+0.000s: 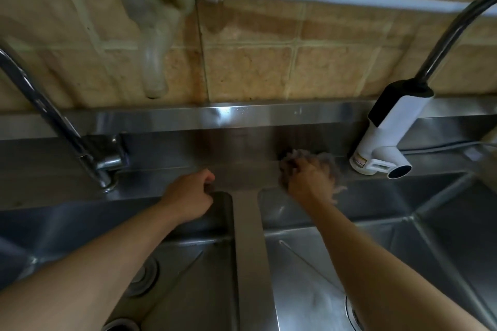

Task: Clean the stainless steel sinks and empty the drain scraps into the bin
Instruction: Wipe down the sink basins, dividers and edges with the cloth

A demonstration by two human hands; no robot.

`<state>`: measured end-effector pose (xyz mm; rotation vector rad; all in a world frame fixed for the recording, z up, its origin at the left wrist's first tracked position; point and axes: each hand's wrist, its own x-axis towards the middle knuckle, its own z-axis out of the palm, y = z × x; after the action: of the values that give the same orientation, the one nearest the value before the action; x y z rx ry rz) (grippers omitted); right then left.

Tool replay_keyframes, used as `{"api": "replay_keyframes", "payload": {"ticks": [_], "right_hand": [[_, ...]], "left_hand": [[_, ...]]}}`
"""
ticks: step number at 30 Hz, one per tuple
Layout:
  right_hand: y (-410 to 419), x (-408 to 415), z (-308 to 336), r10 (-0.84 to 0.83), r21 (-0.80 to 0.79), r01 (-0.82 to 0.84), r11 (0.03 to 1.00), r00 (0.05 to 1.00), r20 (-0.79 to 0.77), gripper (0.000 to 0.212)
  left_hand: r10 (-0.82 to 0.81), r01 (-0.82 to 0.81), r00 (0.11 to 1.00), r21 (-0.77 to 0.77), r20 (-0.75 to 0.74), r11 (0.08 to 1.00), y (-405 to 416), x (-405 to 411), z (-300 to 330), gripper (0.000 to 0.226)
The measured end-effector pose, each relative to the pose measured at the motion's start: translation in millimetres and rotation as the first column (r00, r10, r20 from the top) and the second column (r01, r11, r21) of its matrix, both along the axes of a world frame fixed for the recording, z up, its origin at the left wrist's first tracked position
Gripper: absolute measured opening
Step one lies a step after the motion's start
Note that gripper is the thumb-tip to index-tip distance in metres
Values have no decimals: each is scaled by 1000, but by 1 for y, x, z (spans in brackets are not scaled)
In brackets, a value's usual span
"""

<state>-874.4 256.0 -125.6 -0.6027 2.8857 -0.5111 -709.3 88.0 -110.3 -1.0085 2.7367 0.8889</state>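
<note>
Two stainless steel basins fill the lower view, the left sink [188,271] and the right sink [322,263], split by a flat divider [246,244]; they are fixed, rigid and probably slick when wet, so they are wiped, not lifted. Behind them runs the back ledge [242,148] under the tiled wall [255,67]; a chrome faucet [88,153] stands at the left, a white-bodied tap [382,142] at the right. The left hand [188,196] rests at the far rim of the left sink, fingers curled, though whether they grip the edge I cannot tell. The right hand [306,177] bunches a grey cloth [325,161] on the ledge, fingers curled into it; soft, light and limp, it is best held balled in the palm. The left drain strainer [142,277] sits in the basin floor; likely a light, stiff piece that lifts out by its rim.
</note>
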Motion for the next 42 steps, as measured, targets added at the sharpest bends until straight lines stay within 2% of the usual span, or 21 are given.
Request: {"api": "replay_keyframes", "payload": {"ticks": [3,5,7,10,12,15,18,21,23,25,27,29,32,35,37,40,42], "right_hand": [[-39,41,-3,276,36,-276,960,961,-6,41],[-62,62,-3,335,2,-335,942,942,-9,40],[-71,66,-2,387,-8,-388,922,922,-6,41],[-60,60,-7,460,-21,-460,888,888,-9,42],[-40,45,-14,345,-30,-348,937,936,-68,42],[7,-2,-23,73,-21,-77,997,984,-162,46],[41,-43,-27,-36,-12,35,999,991,-128,44],[27,-48,-29,-124,-59,118,991,985,-123,45],[16,-43,-20,-198,-52,196,979,979,-39,47],[7,-23,-15,-117,12,117,993,993,-34,46],[-14,10,-19,96,24,-94,995,990,-100,43],[-45,43,-23,310,-29,-315,949,945,-103,42],[-75,50,-20,361,-108,-366,924,930,-62,44],[-58,28,-22,239,-178,-260,949,962,-133,38],[-36,14,-25,4,-374,-67,925,986,-168,34],[-15,-6,-6,-282,-700,192,688,959,-14,24],[-11,-16,17,-349,-813,184,552,937,-25,27]], "left_hand": [[-17,16,999,-14,-31,1000,-5,4,-1,44],[-4,2,997,-29,-79,1000,-8,8,-1,36],[31,-43,994,-109,-108,993,-12,15,1,30],[30,-43,998,-215,-61,976,-22,25,1,26],[11,-12,1000,-216,-9,976,-26,25,0,22],[-18,20,1000,-246,13,969,-26,21,-3,23],[-27,30,1000,-296,14,955,-25,15,-3,24],[-27,35,999,-312,31,950,-25,10,-2,27],[-30,37,999,-333,26,942,-25,10,-2,27],[-31,36,999,-339,21,940,-26,11,-2,26],[-39,44,999,-340,22,940,-28,13,-1,26],[-58,65,998,-329,30,942,-27,15,-1,26],[-105,104,994,-282,12,954,-29,21,-4,32],[-103,90,993,-190,-62,978,-40,33,-4,48],[-78,60,994,-227,-73,972,-50,45,-3,50],[-59,40,996,-266,-63,963,-63,64,-2,45],[-49,26,996,-266,-79,964,-70,72,-3,41]]}}
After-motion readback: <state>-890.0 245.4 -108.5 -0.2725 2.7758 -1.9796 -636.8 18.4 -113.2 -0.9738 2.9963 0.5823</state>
